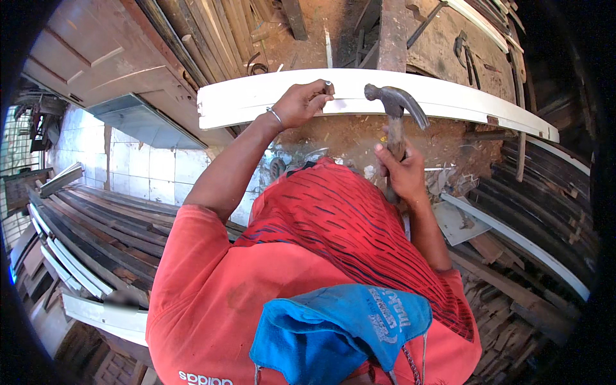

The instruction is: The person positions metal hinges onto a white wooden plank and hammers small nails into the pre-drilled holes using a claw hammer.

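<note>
My right hand (404, 172) is wrapped round the wooden handle of a claw hammer (393, 102). The hammer's dark metal head is up over the near edge of a long white board (250, 93), its striking face turned left and its claw right. On the board's top rests my left hand (301, 106), a metal bangle at its wrist. Its fingers pinch a short dark metal piece (328, 86) with a shiny round end; the lower part is hidden by the fingers. A gap separates the hammer head from that hand.
Beyond the board's right half, a wooden bench (436, 48) carries pincers (473, 61) and another long tool (426, 25). A panelled wooden door (106, 42) stands far left. Stacked dark planks (109, 221) lie at left and more timber (532, 192) at right. Shavings litter the floor.
</note>
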`<state>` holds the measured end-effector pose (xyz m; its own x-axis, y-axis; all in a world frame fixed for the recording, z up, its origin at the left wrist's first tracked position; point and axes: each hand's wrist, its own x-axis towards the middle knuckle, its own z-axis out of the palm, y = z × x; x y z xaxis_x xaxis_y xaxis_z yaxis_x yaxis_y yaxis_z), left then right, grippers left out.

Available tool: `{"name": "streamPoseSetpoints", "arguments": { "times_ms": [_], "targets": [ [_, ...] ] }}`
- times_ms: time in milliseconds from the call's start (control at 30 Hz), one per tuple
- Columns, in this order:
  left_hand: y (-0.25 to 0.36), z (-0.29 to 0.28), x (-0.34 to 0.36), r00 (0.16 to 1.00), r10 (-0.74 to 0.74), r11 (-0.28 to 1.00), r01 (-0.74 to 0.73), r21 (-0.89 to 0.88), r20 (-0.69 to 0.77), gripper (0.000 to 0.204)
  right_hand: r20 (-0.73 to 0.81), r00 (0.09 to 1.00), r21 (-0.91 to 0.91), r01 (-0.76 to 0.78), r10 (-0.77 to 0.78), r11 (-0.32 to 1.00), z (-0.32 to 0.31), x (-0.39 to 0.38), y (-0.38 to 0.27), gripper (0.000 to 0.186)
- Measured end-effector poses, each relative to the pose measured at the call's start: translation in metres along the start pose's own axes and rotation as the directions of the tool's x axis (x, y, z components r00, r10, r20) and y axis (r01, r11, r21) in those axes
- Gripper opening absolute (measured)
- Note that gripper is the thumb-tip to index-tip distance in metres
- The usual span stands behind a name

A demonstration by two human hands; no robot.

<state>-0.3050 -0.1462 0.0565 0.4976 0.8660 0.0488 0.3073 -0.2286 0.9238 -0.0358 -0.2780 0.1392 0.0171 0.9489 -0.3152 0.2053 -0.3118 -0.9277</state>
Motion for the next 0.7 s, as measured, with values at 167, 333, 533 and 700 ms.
{"name": "streamPoseSetpoints", "arguments": {
  "times_ms": [167, 333, 533, 700],
  "targets": [
    [-0.003, 0.003, 0.003, 1.0, 0.02, 0.999, -0.019, 0.042, -0.02, 0.018, -0.022, 0.98, 0.08, 0.197, -0.196, 0.977, -0.001, -0.012, -0.06, 0.042],
    [0.003, 0.004, 0.005, 0.987, 0.162, 0.974, -0.159, 0.161, -0.006, 0.018, 0.034, 0.938, -0.251, 0.343, -0.346, 0.905, 0.009, 0.006, -0.064, 0.032],
    [0.001, -0.003, 0.006, 0.992, 0.119, 0.981, -0.124, 0.15, 0.043, 0.02, 0.191, 0.97, -0.153, 0.182, -0.152, 0.971, 0.002, -0.001, -0.117, 0.035],
    [0.002, -0.007, 0.013, 0.986, 0.156, 0.975, -0.164, 0.151, 0.068, 0.02, -0.062, 0.771, -0.103, 0.627, -0.634, 0.772, 0.014, -0.003, -0.118, 0.035]
  ]
}}
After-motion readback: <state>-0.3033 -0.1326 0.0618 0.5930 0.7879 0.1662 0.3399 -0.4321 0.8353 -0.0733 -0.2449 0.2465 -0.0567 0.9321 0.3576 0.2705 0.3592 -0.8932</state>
